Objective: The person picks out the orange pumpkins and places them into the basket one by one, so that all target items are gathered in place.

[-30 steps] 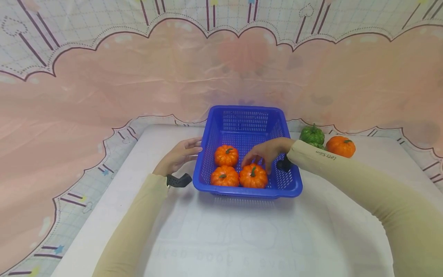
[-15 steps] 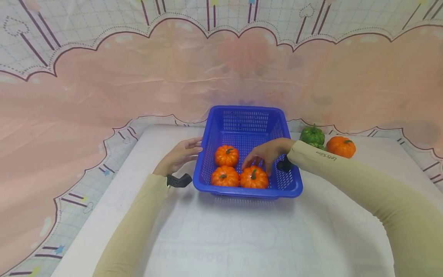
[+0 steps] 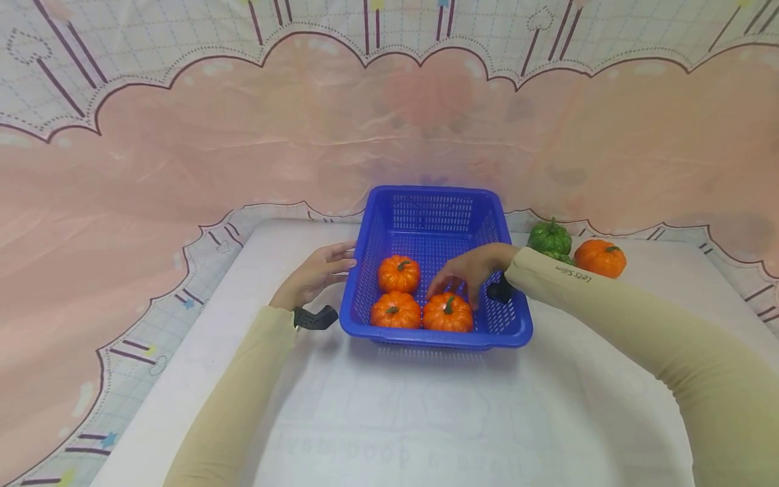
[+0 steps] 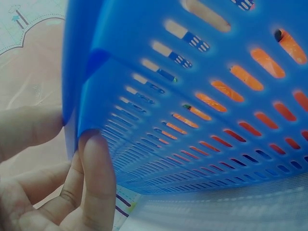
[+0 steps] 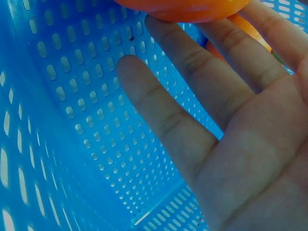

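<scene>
A blue plastic basket (image 3: 435, 338) holds three small orange pumpkins: a rear left pumpkin (image 3: 398, 274), a front left pumpkin (image 3: 395, 311) and a front right pumpkin (image 3: 447, 313). My right hand (image 3: 465, 269) reaches into the basket over its right side, its loosely spread fingers right behind the front right pumpkin. In the right wrist view its extended fingertips meet the underside of an orange pumpkin (image 5: 183, 8). Outside the basket, my left hand (image 3: 313, 274) stays at the left wall with fingers fairly straight. Its fingertips (image 4: 98, 144) lie right at the rim in the left wrist view.
Right of the basket, another orange pumpkin (image 3: 599, 258) and green pumpkins (image 3: 550, 237) sit on the white table (image 3: 389, 412), partly behind my right sleeve (image 3: 584, 291). A printed cloth (image 3: 274, 149) hangs behind the table.
The front right pumpkin has shifted very slightly right and toward the basket's front. Both hands keep nearly the same places.
</scene>
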Motion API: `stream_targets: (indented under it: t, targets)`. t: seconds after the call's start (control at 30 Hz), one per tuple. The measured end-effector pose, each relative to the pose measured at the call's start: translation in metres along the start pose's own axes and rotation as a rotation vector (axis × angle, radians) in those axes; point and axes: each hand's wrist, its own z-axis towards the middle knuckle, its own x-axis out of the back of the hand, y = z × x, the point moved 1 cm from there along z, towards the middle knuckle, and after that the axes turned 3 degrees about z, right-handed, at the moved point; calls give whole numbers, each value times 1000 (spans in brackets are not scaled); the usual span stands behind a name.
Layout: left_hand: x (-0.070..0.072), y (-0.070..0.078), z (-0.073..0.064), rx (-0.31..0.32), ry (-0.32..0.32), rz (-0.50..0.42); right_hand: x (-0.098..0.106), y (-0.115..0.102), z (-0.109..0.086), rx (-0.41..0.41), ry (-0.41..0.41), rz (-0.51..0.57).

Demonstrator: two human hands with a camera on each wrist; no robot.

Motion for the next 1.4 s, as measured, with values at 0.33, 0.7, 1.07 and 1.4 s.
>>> stream_targets:
  t: [0.33,0.7,1.07,1.4]
  targets:
    - [-1,1,-1,22,9,8,-2,1,1,-36,1,-4]
    - [-1,1,0,4,-2,3,0,1,-3,-31,7,0]
    - [-1,0,1,-8,-2,15,10,8,-7,57,-11,39]
    - [-1,1,1,3,2,9,23,13,-20,85,36,121]
